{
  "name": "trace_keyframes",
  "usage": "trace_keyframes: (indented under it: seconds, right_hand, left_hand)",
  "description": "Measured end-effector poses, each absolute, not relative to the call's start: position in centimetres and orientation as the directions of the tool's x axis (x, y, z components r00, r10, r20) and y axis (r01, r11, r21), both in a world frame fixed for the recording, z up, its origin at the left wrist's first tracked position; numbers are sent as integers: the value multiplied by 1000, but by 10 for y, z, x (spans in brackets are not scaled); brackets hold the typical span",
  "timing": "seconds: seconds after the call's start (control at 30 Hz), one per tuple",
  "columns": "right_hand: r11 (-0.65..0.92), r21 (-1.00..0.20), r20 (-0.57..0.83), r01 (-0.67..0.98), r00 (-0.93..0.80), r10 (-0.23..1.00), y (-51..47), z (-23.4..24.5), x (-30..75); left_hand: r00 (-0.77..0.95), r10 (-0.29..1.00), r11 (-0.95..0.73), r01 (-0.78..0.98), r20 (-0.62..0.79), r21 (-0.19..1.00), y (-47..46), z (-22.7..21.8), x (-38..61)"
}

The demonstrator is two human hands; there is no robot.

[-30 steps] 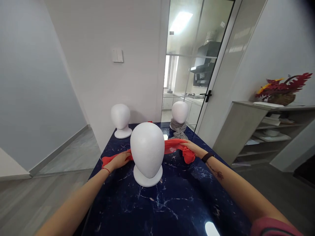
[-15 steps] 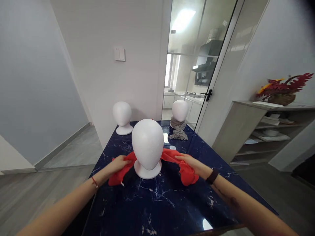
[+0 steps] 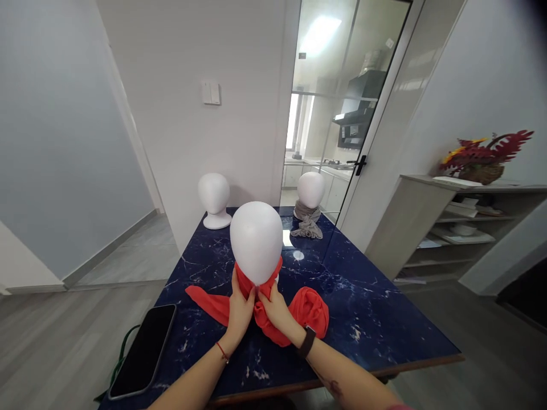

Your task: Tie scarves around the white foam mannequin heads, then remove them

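A white foam mannequin head point(image 3: 256, 239) stands upright near the middle of the dark blue marbled table point(image 3: 342, 319). A red scarf point(image 3: 308, 310) passes around its neck, with both ends drawn to the front. My left hand point(image 3: 240, 304) is closed on the scarf at the left of the neck; one loose end trails left from it. Close beside it, under the chin, my right hand point(image 3: 276, 307) grips the scarf too. Its bunched end lies on the table to the right. The head's base is mostly hidden by hands and cloth.
Behind on the left stands a bare white foam head point(image 3: 214, 196). Another foam head point(image 3: 311, 189) at the back right wears a grey scarf point(image 3: 307, 219). A black phone point(image 3: 144, 348) lies at the left table edge. A shelf unit point(image 3: 453, 228) stands right of the glass door point(image 3: 329, 114).
Both hands have come inward from the sides to the front of the neck, bringing the red scarf together under the chin. The phone has come into view at the left.
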State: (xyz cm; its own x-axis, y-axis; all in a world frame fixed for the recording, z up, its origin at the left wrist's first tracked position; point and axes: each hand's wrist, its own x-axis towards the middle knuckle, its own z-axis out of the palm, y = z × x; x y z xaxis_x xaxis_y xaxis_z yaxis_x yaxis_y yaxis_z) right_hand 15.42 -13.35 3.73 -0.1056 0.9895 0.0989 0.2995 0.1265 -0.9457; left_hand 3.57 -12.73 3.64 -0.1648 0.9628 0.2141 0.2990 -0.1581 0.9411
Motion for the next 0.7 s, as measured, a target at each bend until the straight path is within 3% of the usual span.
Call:
trace_keyframes:
  seconds: [0.13,0.23,0.33,0.4,0.47,0.6,0.63,0.7]
  right_hand:
    - [225,-564,75,795,-221,972,-145,43,149]
    - [285,-289,32,914,-288,957,-148,52,140]
    - [307,-211,-3,928,-315,949,-151,63,137]
    - [317,-273,-4,908,-330,944,-157,71,138]
    - [294,-450,37,843,-312,949,-168,76,139]
    - [263,-866,182,425,-222,958,-198,78,137]
    - [243,-906,182,346,-200,963,-206,76,136]
    - [153,-922,95,355,-176,980,-221,72,136]
  left_hand:
    - [-151,960,-176,322,234,930,-129,36,37]
    - [-163,963,-155,323,216,934,-129,33,38]
    - [-157,969,-137,307,192,942,-129,30,38]
    - [-162,971,-129,267,176,955,-129,30,37]
    - [-178,969,-132,209,170,969,-130,30,37]
    - [-148,979,-130,62,138,990,-131,36,41]
    - [-131,983,-129,30,132,991,-132,38,42]
    - [-112,984,-137,15,138,990,-132,39,44]
